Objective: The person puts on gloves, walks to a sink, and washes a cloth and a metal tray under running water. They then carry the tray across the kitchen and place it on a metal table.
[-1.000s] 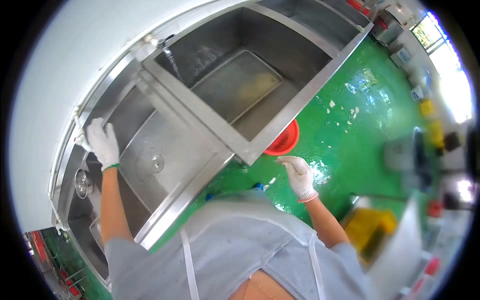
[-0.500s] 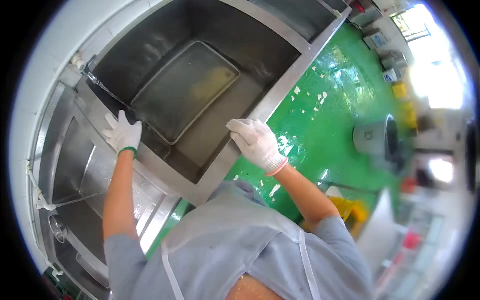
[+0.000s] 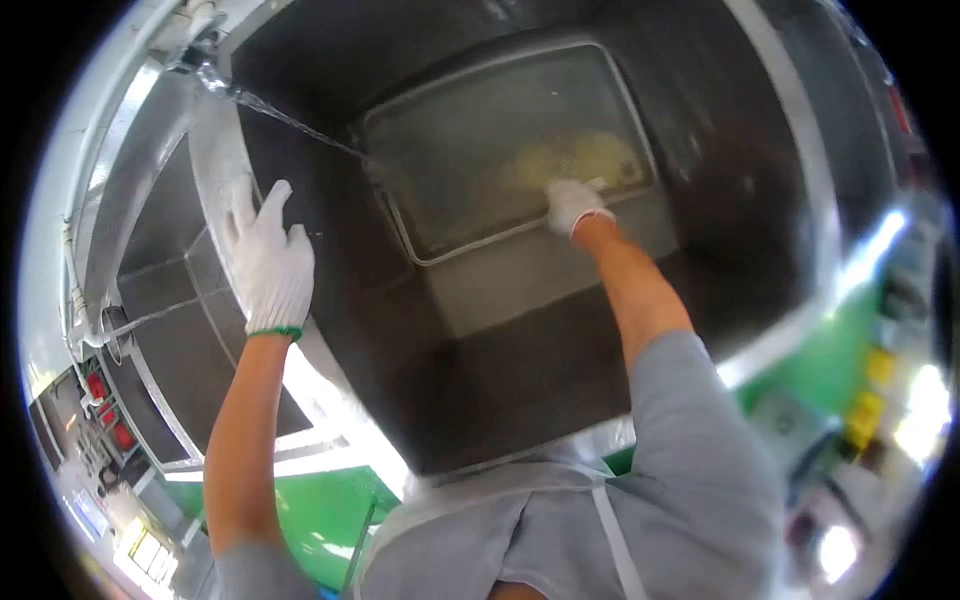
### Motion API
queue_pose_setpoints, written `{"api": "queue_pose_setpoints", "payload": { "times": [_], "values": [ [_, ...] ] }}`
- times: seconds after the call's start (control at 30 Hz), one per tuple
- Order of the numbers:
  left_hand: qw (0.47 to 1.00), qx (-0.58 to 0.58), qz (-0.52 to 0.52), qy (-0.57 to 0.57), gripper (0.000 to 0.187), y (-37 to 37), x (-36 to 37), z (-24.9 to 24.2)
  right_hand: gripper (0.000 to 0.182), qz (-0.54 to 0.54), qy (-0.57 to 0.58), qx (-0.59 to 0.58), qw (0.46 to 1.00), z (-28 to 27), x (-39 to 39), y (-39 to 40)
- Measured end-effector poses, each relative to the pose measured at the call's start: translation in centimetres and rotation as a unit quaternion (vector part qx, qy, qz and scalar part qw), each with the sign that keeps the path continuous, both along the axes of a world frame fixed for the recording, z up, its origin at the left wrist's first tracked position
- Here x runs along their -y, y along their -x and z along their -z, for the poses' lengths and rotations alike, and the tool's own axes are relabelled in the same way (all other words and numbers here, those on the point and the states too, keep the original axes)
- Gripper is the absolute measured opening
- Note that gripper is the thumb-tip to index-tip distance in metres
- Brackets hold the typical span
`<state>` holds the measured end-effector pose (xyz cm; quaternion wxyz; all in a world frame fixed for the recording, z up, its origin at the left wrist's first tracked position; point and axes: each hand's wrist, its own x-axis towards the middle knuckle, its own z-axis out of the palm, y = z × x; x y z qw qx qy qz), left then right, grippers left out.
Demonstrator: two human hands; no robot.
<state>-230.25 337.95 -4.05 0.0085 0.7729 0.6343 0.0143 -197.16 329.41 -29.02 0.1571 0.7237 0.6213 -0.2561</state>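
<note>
My left hand (image 3: 268, 265), in a white knit glove with a green cuff, rests at the metal divider (image 3: 215, 165) between two sinks, its fingers spread and nothing in them. My right hand (image 3: 577, 207), gloved in white with a red cuff, reaches down into the deep steel sink (image 3: 480, 400). It is at the near edge of a rectangular tray (image 3: 440, 180) in the sink, beside a blurry pale-yellow mass (image 3: 570, 160) lying in cloudy water. Its fingertips are too blurred to show whether they hold anything.
A tap (image 3: 205, 65) at the upper left runs a stream of water into the tray. Further left, a second sink (image 3: 165, 310) has its own running tap (image 3: 100, 335). Wet green floor (image 3: 315, 510) lies below the sinks.
My right hand has moved from the sink's front rim down into the sink, by the yellow mass. The view has turned and come closer over the sink. My left hand remains by the divider.
</note>
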Motion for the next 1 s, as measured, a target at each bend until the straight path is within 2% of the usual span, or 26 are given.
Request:
{"api": "queue_pose_setpoints", "payload": {
  "times": [0.07, 0.1, 0.2, 0.27, 0.33, 0.4, 0.5, 0.53, 0.63, 0.77, 0.8, 0.9, 1.0],
  "values": [
    [0.999, 0.030, -0.028, 0.034, 0.047, -0.9, -0.6, 0.1, 0.025, -0.116, 0.027, -0.002, 0.993, 6.3, 1.4, 3.6],
    [0.999, 0.034, -0.013, 0.035, 0.046, -0.6, -1.1, 0.6, 0.025, -0.137, 0.113, -0.039, 0.983, 8.3, 1.1, 5.3],
    [0.999, 0.035, 0.001, 0.012, 0.042, -0.1, -1.7, 1.2, 0.022, 0.041, 0.047, -0.067, 0.996, 13.8, 1.4, 9.2],
    [0.999, 0.049, 0.001, -0.003, 0.039, 0.0, -1.7, 1.3, 0.021, -0.097, 0.017, -0.107, 0.989, 19.1, 2.5, 8.6],
    [0.999, 0.048, 0.013, -0.004, 0.038, 0.6, -1.7, 1.4, 0.020, -0.191, 0.029, -0.120, 0.974, 18.5, 2.2, 7.8],
    [0.999, 0.049, 0.018, -0.005, 0.038, 0.8, -1.8, 1.3, 0.020, -0.242, 0.089, -0.110, 0.960, 9.9, 1.0, 6.6],
    [0.999, 0.049, 0.015, -0.006, 0.038, 0.6, -2.0, 1.5, 0.019, -0.335, -0.011, -0.159, 0.929, 6.8, 2.6, 4.7],
    [0.999, 0.051, 0.015, -0.004, 0.038, 0.5, -2.2, 1.5, 0.018, -0.333, 0.012, -0.168, 0.928, 6.1, 2.9, 4.6],
    [0.998, 0.057, 0.004, 0.004, 0.037, 0.2, -2.0, 1.3, 0.019, -0.397, 0.073, -0.090, 0.910, 1.8, 4.8, 4.5],
    [0.999, 0.039, 0.021, -0.016, 0.036, 0.7, -1.9, 1.6, 0.017, -0.356, 0.055, -0.207, 0.909, -3.7, 8.1, 3.5],
    [0.999, 0.037, 0.007, -0.009, 0.037, 0.6, -1.8, 1.5, 0.015, -0.370, 0.077, -0.181, 0.908, -4.5, 8.4, 3.2],
    [0.999, 0.035, -0.013, -0.006, 0.037, 0.0, -1.8, 0.8, 0.015, -0.344, 0.046, -0.222, 0.911, -9.5, 7.6, 2.7],
    [0.999, 0.016, 0.020, -0.046, 0.039, 0.2, -1.4, 0.7, 0.019, -0.242, 0.072, -0.185, 0.950, -16.9, 5.1, 3.2]
  ]
}}
